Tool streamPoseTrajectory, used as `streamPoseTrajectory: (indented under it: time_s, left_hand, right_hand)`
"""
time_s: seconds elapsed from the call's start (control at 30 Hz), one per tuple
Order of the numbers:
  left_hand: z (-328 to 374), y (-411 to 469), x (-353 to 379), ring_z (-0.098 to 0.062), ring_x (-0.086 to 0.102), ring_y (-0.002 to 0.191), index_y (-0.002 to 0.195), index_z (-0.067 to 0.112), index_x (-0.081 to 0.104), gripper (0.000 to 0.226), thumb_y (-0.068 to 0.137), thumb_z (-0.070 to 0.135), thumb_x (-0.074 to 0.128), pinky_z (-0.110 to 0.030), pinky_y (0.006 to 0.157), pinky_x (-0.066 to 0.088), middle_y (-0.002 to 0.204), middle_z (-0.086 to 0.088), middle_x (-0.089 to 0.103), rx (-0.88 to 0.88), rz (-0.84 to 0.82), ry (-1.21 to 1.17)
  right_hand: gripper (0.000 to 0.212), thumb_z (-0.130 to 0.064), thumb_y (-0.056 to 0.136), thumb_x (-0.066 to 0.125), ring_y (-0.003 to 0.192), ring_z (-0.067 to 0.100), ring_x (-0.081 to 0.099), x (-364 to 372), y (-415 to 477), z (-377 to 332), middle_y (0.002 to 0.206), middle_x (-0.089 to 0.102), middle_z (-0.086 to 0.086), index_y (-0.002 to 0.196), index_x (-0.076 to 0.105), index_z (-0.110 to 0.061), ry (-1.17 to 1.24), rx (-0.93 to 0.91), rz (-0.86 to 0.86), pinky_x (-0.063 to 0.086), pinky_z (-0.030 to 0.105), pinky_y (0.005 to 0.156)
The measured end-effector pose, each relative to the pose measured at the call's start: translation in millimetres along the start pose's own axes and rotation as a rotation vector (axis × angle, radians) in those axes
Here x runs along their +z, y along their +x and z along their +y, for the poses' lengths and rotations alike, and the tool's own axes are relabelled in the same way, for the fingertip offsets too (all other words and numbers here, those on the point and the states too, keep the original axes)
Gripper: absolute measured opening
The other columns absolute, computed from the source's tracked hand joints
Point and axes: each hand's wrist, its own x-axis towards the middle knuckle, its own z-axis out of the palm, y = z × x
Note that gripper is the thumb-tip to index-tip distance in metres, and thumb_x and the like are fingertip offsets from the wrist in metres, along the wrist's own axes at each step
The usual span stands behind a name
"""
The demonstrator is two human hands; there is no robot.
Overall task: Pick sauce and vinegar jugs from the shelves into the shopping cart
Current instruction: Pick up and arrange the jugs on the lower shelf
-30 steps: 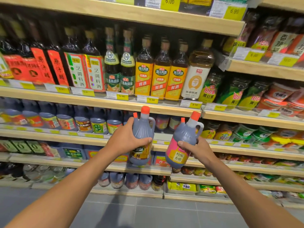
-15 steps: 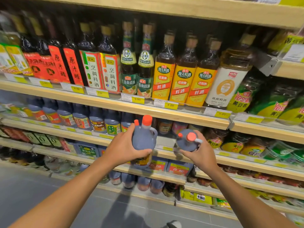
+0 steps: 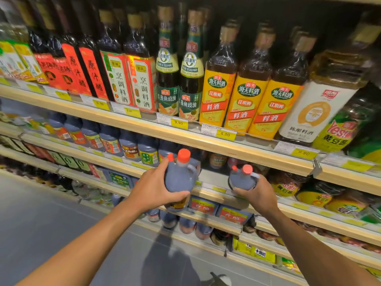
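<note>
Two jugs are held, one per hand, both clear of the shelving and in front of the second tier (image 3: pixel 218 178).

Left jug (image 3: pixel 181 178) is kept upright. Left hand (image 3: pixel 152 188) is wrapped round its belly, thumb across the front, fingers curled behind, and the label is mostly covered.

Right jug (image 3: pixel 242 179) is tipped toward the camera, so its caps are seen from above. Right hand (image 3: pixel 258 195) is curled under and round its lower body.

The bodies are gripped, not the handles. This is judged a quick two-at-once grab from a packed row, and the load is carried well enough that way.

Contents: both jugs are dark and look filled close to the neck. Orange caps are on, so the tilt is judged harmless.

Like jugs are lined up in the row (image 3: pixel 111 141) to the left. Tall bottles (image 3: pixel 216 89) are stocked on the tier above.

The cart is not in view, so nothing in it can be confirmed. Transfer of both jugs is judged not yet done.
</note>
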Motion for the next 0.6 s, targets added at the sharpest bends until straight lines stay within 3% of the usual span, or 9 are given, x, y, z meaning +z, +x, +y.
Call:
streamPoseTrajectory:
  time_s: [0.13,0.23,0.27,0.4,0.5,0.6]
  left_hand:
    - [-2,-2,2,-0.005,0.067,0.087,0.129,0.046,0.037,0.085,0.06,0.07,0.082,-0.03,0.063,0.059,0.104,0.017,0.067,-0.04,-0.002,-0.028]
    - [-6,-1,6,-0.008,0.068,0.092,0.131,0.044,0.038,0.09,0.059,0.073,0.082,-0.039,0.068,0.061,0.109,0.016,0.066,-0.083,0.002,-0.07]
    - [-7,-1,7,-0.008,0.067,0.094,0.134,0.043,0.037,0.093,0.058,0.074,0.082,-0.04,0.07,0.061,0.111,0.016,0.065,-0.094,0.006,-0.076]
    - [-9,0,12,-0.009,0.066,0.098,0.133,0.044,0.037,0.092,0.059,0.073,0.082,-0.042,0.075,0.061,0.114,0.017,0.063,-0.109,0.013,-0.119]
    - [-7,1,17,-0.008,0.067,0.096,0.119,0.044,0.042,0.074,0.061,0.065,0.085,-0.042,0.073,0.062,0.11,0.017,0.064,-0.116,0.004,-0.173]
    - [-3,4,21,-0.008,0.068,0.095,0.116,0.043,0.043,0.07,0.064,0.059,0.087,-0.042,0.071,0.062,0.109,0.015,0.065,-0.098,-0.005,-0.213]
  right_hand:
    - [0.051,-0.058,0.061,0.09,0.076,0.016,0.069,-6,14,-4,0.079,0.073,-0.003,0.086,0.074,-0.016,0.081,0.117,-0.021,0.059,0.041,0.065]
    - [0.058,-0.064,0.069,0.083,0.067,0.023,0.068,-12,29,-6,0.06,0.07,0.006,0.058,0.071,-0.008,0.055,0.214,-0.068,0.054,0.044,0.065]
    - [0.062,-0.066,0.073,0.079,0.07,0.023,0.07,-14,32,-7,0.059,0.071,0.007,0.057,0.072,-0.006,0.078,0.256,-0.105,0.054,0.043,0.069]
    - [0.065,-0.064,0.084,0.068,0.061,0.016,0.066,-28,28,-12,0.049,0.066,-0.002,0.055,0.072,-0.006,0.094,0.289,-0.213,0.042,0.025,0.058]
    - [0.06,-0.065,0.08,0.072,0.076,0.028,0.075,-31,26,-4,0.068,0.075,0.007,0.069,0.076,-0.006,0.163,0.222,-0.214,0.055,0.036,0.066]
    - [0.032,-0.051,0.077,0.084,0.083,0.024,0.075,-24,15,4,0.087,0.077,0.001,0.093,0.073,-0.025,0.27,0.178,-0.122,0.062,0.051,0.076]
